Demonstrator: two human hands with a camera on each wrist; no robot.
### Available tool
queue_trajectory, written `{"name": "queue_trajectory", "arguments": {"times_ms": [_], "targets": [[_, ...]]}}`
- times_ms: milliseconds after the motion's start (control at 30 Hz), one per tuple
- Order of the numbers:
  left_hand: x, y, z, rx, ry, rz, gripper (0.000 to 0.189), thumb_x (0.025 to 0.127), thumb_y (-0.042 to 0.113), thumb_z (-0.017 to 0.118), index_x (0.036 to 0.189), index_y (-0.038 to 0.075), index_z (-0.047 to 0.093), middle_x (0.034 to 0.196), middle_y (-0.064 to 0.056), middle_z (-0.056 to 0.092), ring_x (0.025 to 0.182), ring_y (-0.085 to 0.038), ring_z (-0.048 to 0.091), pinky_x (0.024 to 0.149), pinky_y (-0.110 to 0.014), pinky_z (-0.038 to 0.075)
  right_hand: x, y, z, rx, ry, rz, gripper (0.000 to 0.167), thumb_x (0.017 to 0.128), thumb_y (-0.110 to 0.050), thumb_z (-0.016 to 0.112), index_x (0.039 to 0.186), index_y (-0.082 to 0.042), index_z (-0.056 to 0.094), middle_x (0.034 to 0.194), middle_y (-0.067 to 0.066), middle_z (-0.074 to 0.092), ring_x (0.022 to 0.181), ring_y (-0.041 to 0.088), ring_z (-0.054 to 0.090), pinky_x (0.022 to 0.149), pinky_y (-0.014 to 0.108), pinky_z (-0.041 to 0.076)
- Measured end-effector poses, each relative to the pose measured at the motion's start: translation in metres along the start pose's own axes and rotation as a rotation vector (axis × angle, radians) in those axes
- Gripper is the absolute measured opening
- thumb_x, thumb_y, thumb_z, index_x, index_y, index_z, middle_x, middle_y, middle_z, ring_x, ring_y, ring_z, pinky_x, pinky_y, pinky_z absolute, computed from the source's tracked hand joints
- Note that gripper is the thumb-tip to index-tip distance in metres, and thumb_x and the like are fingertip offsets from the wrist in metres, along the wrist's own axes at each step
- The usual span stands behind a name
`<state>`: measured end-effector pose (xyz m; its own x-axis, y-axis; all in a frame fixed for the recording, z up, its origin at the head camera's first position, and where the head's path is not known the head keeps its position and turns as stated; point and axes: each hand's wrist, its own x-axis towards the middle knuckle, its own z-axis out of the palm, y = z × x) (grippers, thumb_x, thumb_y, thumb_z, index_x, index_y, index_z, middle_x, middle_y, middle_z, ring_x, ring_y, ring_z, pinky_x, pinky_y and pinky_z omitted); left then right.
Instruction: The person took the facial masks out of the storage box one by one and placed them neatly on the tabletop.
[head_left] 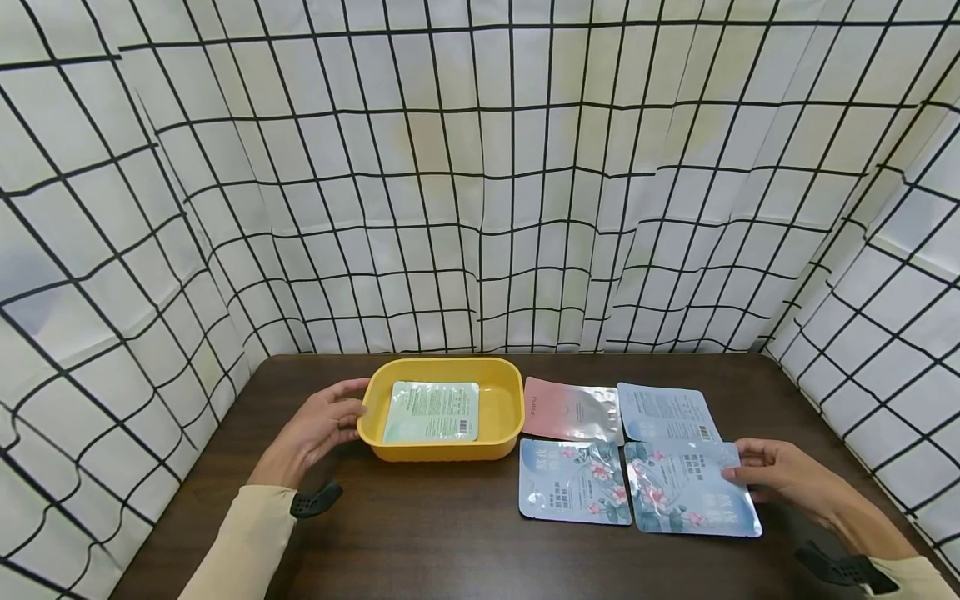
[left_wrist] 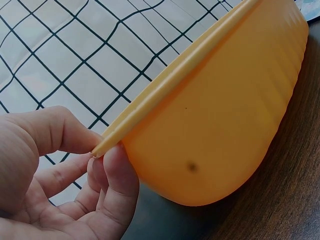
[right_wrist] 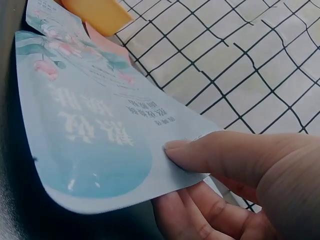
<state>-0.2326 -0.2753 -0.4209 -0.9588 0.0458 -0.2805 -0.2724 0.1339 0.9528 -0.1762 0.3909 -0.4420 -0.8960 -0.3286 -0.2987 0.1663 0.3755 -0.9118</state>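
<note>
My left hand pinches the left rim of a yellow plastic basin; the left wrist view shows thumb and fingers on either side of that rim. Inside the basin lies a pale green sachet printed with small text. At the right, my right hand pinches the edge of a blue floral sachet, thumb on top and fingers beneath. In the right wrist view the held edge of this sachet is lifted off the table.
A second blue floral sachet lies left of the held one. Behind them are a pink and silver sachet and a light blue sachet with its text side up. The dark wooden table is bordered by a white cloth with black grid lines.
</note>
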Motion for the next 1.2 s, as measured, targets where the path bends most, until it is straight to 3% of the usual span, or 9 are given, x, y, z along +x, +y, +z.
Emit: {"name": "queue_trajectory", "arguments": {"times_ms": [367,800,1000,1200], "targets": [[-0.001,0.001,0.000,-0.005,-0.003,-0.003,0.062,0.098,0.008,0.058,0.156,0.010,0.036,0.129,-0.022,0.058,0.093,-0.025,0.065,0.081,-0.033,0.059,0.005,-0.006,-0.001,-0.141,0.025,0.025,0.037,0.096,-0.022,0.069,0.119,0.007,0.063,0.106,0.009,0.068,0.092,0.023,0.066,0.081,0.043,0.060],[0.000,0.002,0.001,-0.011,-0.001,-0.018,0.063,0.097,0.008,0.059,0.156,0.010,0.037,0.127,-0.021,0.059,0.092,-0.025,0.065,0.081,-0.033,0.059,0.007,-0.020,-0.004,-0.207,-0.010,0.050,0.051,0.096,-0.023,0.070,0.133,0.011,0.057,0.111,0.012,0.067,0.101,0.024,0.065,0.083,0.046,0.060],[-0.001,0.002,0.001,-0.010,0.004,-0.014,0.063,0.097,0.008,0.058,0.156,0.010,0.036,0.126,-0.021,0.060,0.090,-0.024,0.065,0.081,-0.033,0.059,0.007,-0.027,-0.003,-0.276,0.046,0.012,0.051,0.096,-0.025,0.070,0.133,0.008,0.058,0.125,0.019,0.064,0.106,0.026,0.064,0.084,0.043,0.059],[-0.001,0.002,0.002,-0.010,0.003,-0.012,0.062,0.098,0.009,0.058,0.156,0.010,0.035,0.130,-0.023,0.058,0.091,-0.024,0.065,0.081,-0.032,0.059,0.011,-0.036,-0.003,-0.339,0.096,-0.030,0.052,0.096,-0.026,0.069,0.135,0.007,0.057,0.128,0.021,0.064,0.107,0.023,0.064,0.085,0.042,0.058]]}}
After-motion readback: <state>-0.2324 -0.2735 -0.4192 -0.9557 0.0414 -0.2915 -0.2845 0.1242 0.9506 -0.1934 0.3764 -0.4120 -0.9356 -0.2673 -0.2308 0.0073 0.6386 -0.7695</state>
